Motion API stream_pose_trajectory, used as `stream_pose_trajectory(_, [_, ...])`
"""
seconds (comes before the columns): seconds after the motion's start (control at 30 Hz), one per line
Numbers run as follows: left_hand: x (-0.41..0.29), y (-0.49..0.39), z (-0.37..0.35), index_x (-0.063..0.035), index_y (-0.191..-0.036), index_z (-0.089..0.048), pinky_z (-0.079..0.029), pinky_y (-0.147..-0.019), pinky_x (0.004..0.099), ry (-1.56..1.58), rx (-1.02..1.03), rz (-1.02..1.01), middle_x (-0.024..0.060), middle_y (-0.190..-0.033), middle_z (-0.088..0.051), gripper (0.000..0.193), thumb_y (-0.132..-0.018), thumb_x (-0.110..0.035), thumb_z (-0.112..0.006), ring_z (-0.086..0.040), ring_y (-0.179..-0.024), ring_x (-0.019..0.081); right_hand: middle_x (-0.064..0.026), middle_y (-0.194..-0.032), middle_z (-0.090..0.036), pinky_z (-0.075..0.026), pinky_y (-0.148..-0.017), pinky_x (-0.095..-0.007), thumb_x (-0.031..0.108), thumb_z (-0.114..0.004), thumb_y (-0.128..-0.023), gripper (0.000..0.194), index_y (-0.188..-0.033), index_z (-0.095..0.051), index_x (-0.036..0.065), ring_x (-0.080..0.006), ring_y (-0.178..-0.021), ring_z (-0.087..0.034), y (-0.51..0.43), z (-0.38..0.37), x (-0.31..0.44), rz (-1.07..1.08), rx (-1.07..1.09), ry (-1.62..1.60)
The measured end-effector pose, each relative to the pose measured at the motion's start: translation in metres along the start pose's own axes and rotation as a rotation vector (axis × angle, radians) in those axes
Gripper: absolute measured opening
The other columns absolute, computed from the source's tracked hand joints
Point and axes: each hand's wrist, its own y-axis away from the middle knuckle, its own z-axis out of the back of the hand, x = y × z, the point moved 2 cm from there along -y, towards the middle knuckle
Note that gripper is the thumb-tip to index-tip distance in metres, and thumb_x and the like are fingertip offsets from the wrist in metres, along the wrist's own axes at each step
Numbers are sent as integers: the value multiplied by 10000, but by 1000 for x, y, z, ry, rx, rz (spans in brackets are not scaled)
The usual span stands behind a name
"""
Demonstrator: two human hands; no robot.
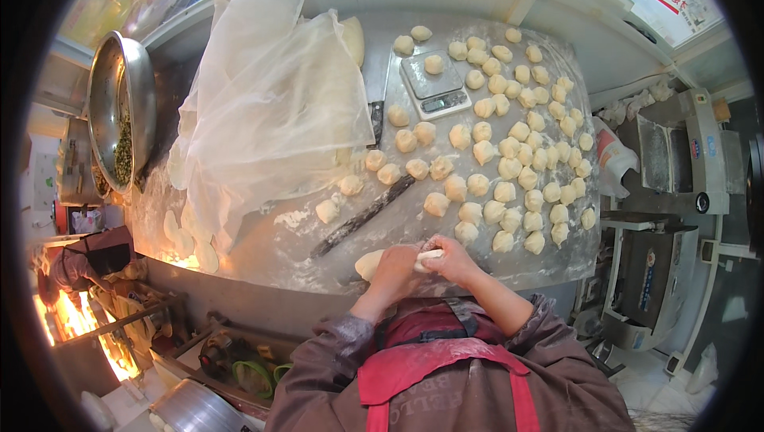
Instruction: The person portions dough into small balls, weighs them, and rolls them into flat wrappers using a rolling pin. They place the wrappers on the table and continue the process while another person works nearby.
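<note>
My left hand (397, 271) and my right hand (450, 262) meet at the near edge of a floured metal table (262, 253). Both grip one piece of dough (428, 260), whose middle shows between the fingers. Another pale dough piece (369, 265) lies just left of my left hand; whether it joins the held piece cannot be told. Ahead rests a dark, floured rolling pin (361, 217). Many dough balls (510, 168) spread over the table's right half. A digital kitchen scale (436, 85) bears one dough ball (434, 64).
A plastic sheet (274, 115) covers a large dough mass, with a dark-handled knife (376, 121) beside it. A tilted metal bowl (122, 109) of green filling stands at the left. Another person (95, 259) is at the far left. Metal machines (647, 282) stand right of the table.
</note>
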Motion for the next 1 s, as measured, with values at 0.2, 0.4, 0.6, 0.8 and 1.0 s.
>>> stream_pose_trajectory(0.2, [3, -10, -39, -21, -1270, -574, -459, -861, 450, -224, 105, 180, 158, -1035, -664, 643, -687, -174, -798, -631, -984, 332, -110, -891, -681, -514, -727, -331, 249, -692, -920, 262, -954, -650, -8, -164, -794, -624, -5, -1, -12, -244, -208, -176])
stream_pose_trajectory(0.4, [-14, -23, -36, -39, -1148, -597, -448, -895, 433, -126, -181, 5, 107, -933, -661, 503, -679, -100, -768, -636, -930, 317, -58, -825, -640, -523, -581, -294, 243, -635, -975, 211, -950, -645, 34, -139, -696, -609, -2, -2, -31, -51, -301, -198])
stream_pose_trajectory(0.6, [-11, -25, -51, -77, -1077, -644, -459, -907, 422, -188, -44, 162, 93, -934, -691, 416, -683, -154, -754, -660, -953, 285, -181, -813, -668, -506, -727, -385, 211, -641, -922, 209, -900, -659, 4, -246, -763, -656, -2, -3, -26, -9, -418, -4])
stream_pose_trajectory(0.8, [-22, -50, -33, -103, -993, -716, -508, -814, 451, -351, 546, 368, 120, -915, -728, 295, -780, -305, -681, -700, -918, 305, -128, -742, -671, -519, -638, -363, 190, -655, -906, 165, -892, -676, 27, -195, -666, -651, 13, 5, -7, -88, -349, -7])
stream_pose_trajectory(1.0, [3, -55, -38, -94, -1055, -694, -503, -851, 474, -297, 390, 396, 158, -1016, -716, 401, -780, -381, -750, -677, -985, 368, -37, -822, -664, -544, -666, -314, 94, -677, -901, 58, -908, -673, 37, -126, -751, -642, 55, -5, 23, 1, -48, -294])
